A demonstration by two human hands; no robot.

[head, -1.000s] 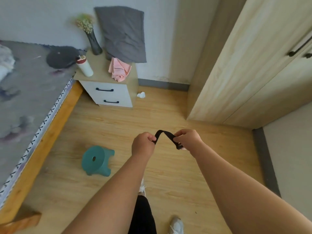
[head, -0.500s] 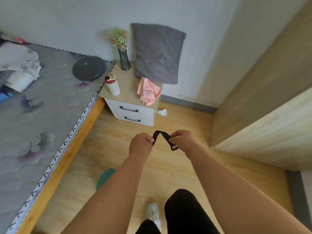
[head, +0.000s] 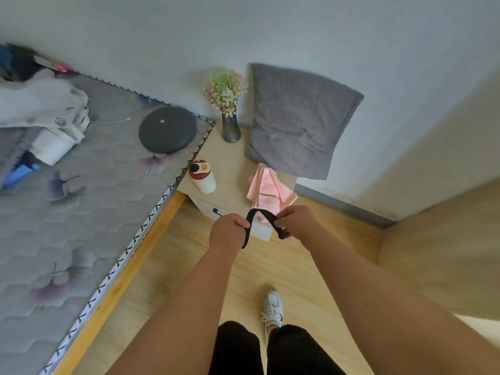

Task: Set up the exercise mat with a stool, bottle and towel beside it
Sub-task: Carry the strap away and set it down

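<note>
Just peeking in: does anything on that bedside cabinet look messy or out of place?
The pink towel lies crumpled at the nightstand's front edge, partly hanging over. The bottle and vase stand upright; nothing looks spilled.

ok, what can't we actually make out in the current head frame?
- Stool and mat: neither appears in the head view.
- Nightstand drawers: front mostly hidden behind both hands.
- Strap: ends buried in the left hand and right hand.
- Bottle: label unreadable, seen from above.
- Bed: cut off by the left edge.
</note>
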